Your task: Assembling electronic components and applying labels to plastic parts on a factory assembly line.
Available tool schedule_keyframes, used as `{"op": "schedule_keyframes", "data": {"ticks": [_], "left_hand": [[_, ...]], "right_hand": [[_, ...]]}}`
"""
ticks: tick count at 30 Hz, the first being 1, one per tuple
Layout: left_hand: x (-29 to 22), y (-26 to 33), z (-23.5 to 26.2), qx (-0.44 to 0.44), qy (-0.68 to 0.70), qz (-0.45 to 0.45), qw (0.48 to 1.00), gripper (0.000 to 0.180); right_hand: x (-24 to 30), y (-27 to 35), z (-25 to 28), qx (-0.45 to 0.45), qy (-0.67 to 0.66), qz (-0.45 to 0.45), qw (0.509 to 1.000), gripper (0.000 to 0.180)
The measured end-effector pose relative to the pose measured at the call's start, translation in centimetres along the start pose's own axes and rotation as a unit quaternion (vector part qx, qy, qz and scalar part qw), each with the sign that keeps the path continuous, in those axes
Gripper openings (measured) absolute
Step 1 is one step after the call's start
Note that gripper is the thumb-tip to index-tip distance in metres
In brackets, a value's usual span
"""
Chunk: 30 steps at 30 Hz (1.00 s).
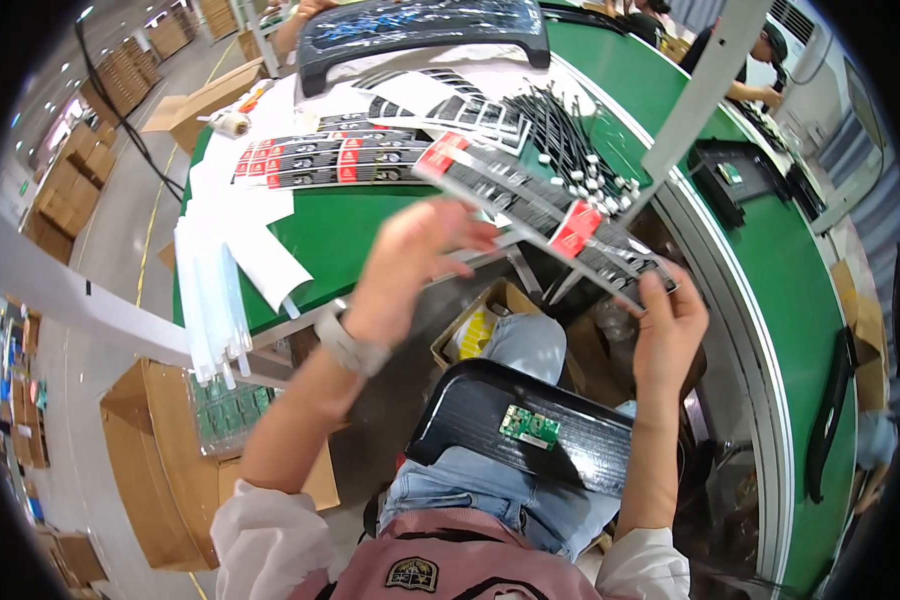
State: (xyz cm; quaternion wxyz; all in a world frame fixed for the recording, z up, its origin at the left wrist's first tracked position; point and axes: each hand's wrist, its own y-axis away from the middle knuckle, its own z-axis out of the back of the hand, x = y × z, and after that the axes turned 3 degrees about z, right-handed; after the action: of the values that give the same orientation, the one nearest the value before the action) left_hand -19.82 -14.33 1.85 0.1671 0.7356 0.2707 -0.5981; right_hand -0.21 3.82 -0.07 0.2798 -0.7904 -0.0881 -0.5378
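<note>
My right hand pinches the lower right end of a sticker sheet, printed black with red blocks, which hangs tilted over the table's front edge. My left hand, slightly blurred, is next to the sheet's left part with its fingers apart. It seems to grip nothing. Across my lap lies a glossy black plastic panel, and a small green circuit board rests on it. More black-and-red sticker sheets are spread on the green table beyond my hands.
A bundle of black cables with white connectors lies right of the sheets. White strips overhang the table's left edge. Another black panel stands at the back. A metal post rises at right. Circuit boards sit in a floor carton.
</note>
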Motion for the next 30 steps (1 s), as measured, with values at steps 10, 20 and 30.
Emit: {"op": "schedule_keyframes", "data": {"ticks": [10,20,30], "left_hand": [[5.6,2.9,-6.5,-0.064,0.157,-0.046,0.984,0.025],[6.7,5.7,-6.5,0.005,0.124,0.030,0.992,0.026],[-2.0,5.7,-9.6,0.019,-0.253,-0.179,0.950,0.037]], "right_hand": [[2.2,4.5,0.3,0.100,0.382,0.221,0.892,0.047],[1.3,4.7,0.3,0.007,-0.025,0.028,0.999,0.014],[6.0,5.0,2.9,0.254,0.184,0.097,0.945,0.015]]}}
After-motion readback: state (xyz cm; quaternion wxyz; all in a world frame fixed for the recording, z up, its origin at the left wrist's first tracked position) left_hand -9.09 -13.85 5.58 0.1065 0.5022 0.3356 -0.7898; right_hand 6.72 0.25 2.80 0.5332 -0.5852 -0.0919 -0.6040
